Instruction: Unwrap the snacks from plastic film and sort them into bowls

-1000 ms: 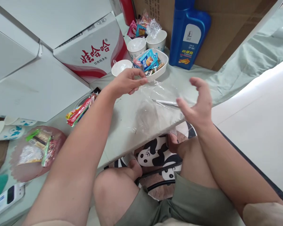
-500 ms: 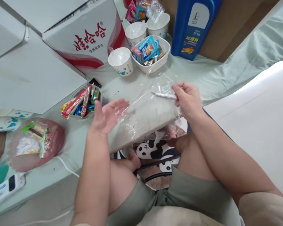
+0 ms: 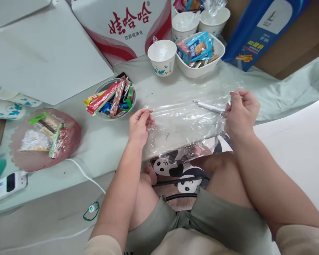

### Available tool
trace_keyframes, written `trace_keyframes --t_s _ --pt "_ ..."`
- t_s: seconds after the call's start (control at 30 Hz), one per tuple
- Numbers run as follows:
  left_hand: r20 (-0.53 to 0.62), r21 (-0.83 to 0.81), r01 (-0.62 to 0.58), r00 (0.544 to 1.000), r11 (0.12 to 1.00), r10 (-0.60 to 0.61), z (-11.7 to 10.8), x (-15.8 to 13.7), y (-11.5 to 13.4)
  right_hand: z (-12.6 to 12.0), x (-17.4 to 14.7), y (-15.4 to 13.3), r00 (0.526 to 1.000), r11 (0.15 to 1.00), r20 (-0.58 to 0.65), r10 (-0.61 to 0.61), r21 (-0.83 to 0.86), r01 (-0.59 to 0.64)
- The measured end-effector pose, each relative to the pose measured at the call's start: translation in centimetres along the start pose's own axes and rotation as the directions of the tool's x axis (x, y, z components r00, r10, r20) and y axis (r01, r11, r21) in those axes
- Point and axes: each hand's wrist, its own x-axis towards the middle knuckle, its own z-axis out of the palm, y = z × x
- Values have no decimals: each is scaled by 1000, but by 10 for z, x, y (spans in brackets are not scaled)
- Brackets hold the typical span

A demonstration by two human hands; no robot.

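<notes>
Pinched closed, L hand (image 3: 141, 124) & R hand (image 3: 240, 109) each grip an edge of the clear plastic film (image 3: 180, 124), prob. so it lies spread btwn them over the cloth-covered table (image 3: 101, 136), w/ its near part hanging past the front edge. R hand also seems to hold a white pen-like tool (image 3: 210, 107), tip pointing L; exact hold unclear, maybe tucked so both jobs fit. Snack bowl (image 3: 124, 114) & white tub (image 3: 200, 72) sit beyond the film, prob. for elbow room.
</notes>
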Motion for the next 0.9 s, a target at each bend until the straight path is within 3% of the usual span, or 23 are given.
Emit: trace_keyframes --t_s 0.13,0.23,0.33,0.4,0.5,0.6,0.67,0.73,0.83,0.9 --pt "179 59 106 977 993 -115 0 -1 -3 6 -3 2 988 997 143 -52 69 42" --pt "184 86 9 983 996 -25 -3 4 -3 5 -6 5 961 981 275 42 170 -91" --pt "169 55 -99 982 994 89 -7 10 -2 -2 -6 7 901 977 401 165 57 -204" --pt "164 40 -142 977 989 134 -10 13 -2 -7 -6 8 902 985 396 171 -48 -165" --pt "165 10 -206 965 979 201 -12 16 -2 -12 -5 7 949 999 312 29 23 -38" --pt "167 -38 -235 957 971 238 -10 14 0 -16 -4 7 928 998 372 21 45 -40" --pt "207 -72 -178 960 981 190 -9 11 3 -18 -4 7 916 998 397 52 -1 -56" --pt "295 -41 -49 954 998 59 -8 7 5 -19 -5 5 942 998 335 39 31 -53" --pt "363 157 121 916 980 -171 -7 2 4 -18 -5 2 971 987 233 49 138 -83" --pt "329 250 139 919 958 -219 -6 1 2 -18 -5 0 973 985 223 63 143 -97"
